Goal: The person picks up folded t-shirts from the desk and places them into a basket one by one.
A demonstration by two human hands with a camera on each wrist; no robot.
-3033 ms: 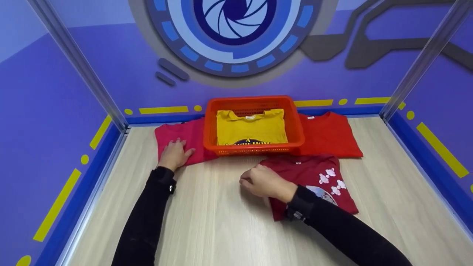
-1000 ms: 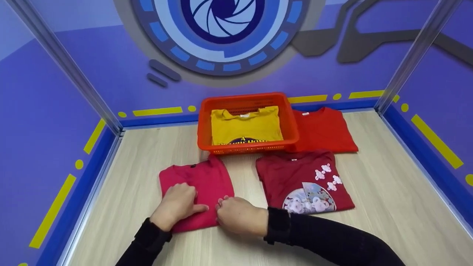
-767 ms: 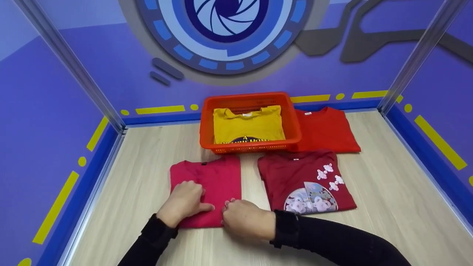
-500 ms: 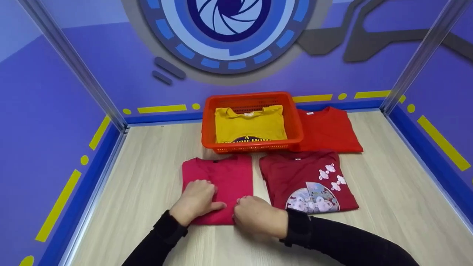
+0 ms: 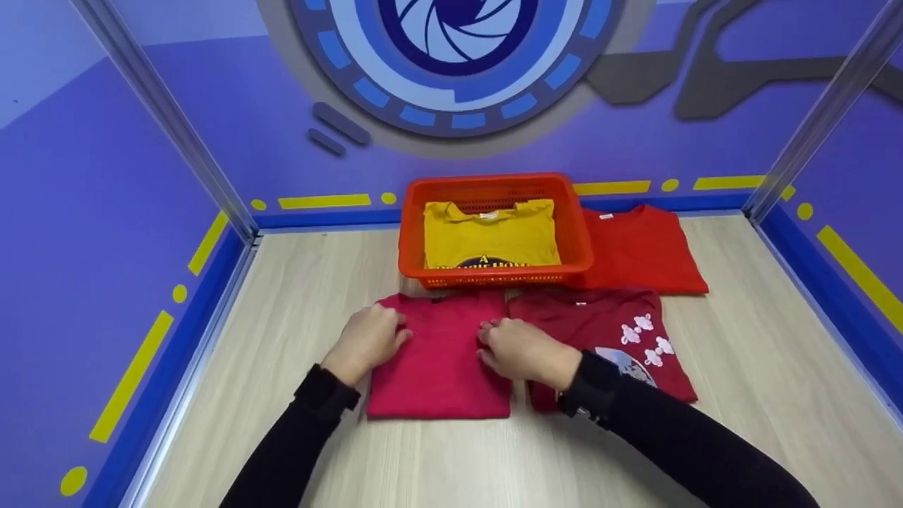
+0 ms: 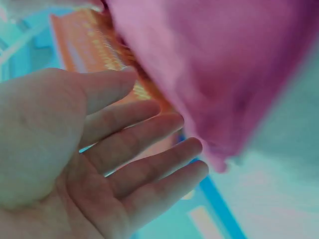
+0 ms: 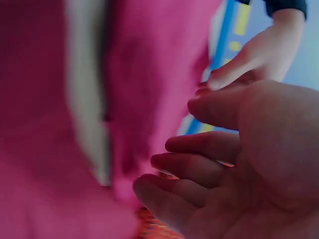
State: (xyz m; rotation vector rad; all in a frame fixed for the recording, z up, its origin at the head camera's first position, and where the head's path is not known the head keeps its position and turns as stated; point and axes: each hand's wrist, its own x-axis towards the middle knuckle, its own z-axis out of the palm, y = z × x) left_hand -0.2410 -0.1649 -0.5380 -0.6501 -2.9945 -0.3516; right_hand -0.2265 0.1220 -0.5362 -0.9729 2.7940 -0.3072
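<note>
Where the pink shirt (image 5: 444, 374) lies: we see it folded into a neat square on the wooden table (image 5: 437, 466), in front of the orange basket (image 5: 497, 274).
Left hand (image 5: 367, 339): at the pink shirt's upper left edge — we see its fingers loose and a little bent, and we cannot tell if the tips touch the cloth.
Right hand (image 5: 525, 351): at the pink shirt's upper right edge, with its fingers loose and softly bent too; we cannot be sure it touches.
Dark red shirt (image 5: 578, 321): just beside the pink one, on its right, folded, with small pale shapes on it — we see the right arm reach over it.
Yellow shirt (image 5: 490, 236): folded inside the basket, with its collar at the back.
Bright red shirt (image 5: 645, 250): on the table right of the basket, which hides its left part from us.
Sleeves (image 5: 282, 451): we see black ones on both arms.
</note>
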